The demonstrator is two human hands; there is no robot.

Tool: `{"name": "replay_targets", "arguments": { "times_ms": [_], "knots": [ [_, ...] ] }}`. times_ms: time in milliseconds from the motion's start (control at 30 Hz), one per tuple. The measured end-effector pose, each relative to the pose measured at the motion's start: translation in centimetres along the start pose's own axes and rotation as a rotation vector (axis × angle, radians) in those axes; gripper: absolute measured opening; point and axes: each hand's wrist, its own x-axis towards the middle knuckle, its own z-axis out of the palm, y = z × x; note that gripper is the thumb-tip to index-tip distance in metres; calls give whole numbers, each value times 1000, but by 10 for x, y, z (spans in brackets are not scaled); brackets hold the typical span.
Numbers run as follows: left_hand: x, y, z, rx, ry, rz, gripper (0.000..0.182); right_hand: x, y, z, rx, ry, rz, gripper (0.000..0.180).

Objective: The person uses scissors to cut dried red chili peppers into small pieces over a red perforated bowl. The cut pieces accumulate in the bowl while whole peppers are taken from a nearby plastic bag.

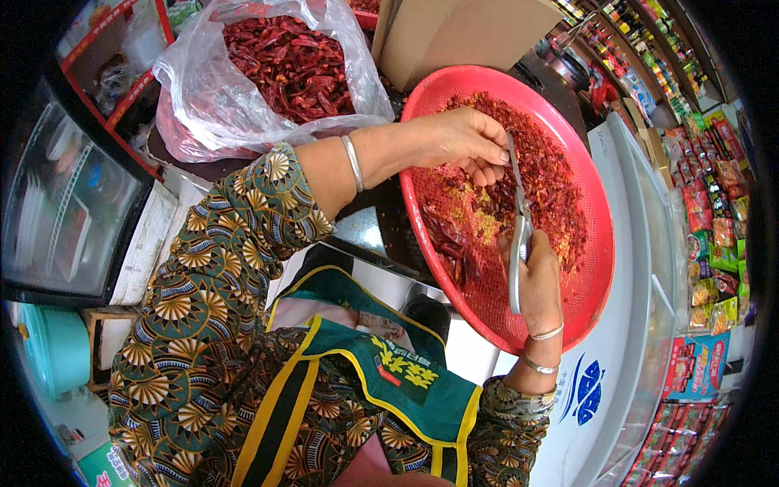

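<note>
My right hand [538,274] grips a pair of metal scissors [521,225], blades pointing away over a round red plastic mesh basket [420,213]. My left hand [465,146] is beside the blade tips with thumb and fingers pinched together; whether a chili is between them is hidden. Chopped dried red chili [551,182] covers the far and right parts of the basket. Yellow chili seeds [484,216] are gathered near its middle, and whole dried chilies [450,240] lie at its left side. A clear plastic bag [207,103] full of dried red chilies [292,67] stands open left of my left forearm.
Behind the basket rises a cardboard box [462,36]. Basket and bag rest on a dark table [371,228]. To the right is a white chest freezer [627,243], with shelves of packaged goods [712,213] beyond. A glass-fronted cabinet [67,201] and a teal bucket [55,347] are at left.
</note>
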Motion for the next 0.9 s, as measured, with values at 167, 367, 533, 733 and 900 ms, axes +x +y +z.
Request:
{"name": "replay_targets", "arguments": {
  "times_ms": [167, 367, 533, 733, 900],
  "knots": [
    [3, -1, -2, 63, -13, -18, 13, 1, 4, 3, -37, 4, 10, 28],
    [1, -2, -5, 75, 26, -14, 17, 4, 9, 5, 85, -7, 2, 24],
    [2, 2, -2, 59, 63, -9, 19, 5, 20, 3, 125, 57, 69, 28],
    [4, -1, -4, -46, 107, 44, 20, 3, 5, -2, 154, -15, 197, 34],
    [4, 2, -5, -78, 150, 68, 20, 3, 4, -2, 130, 0, 153, 36]
  ]
}}
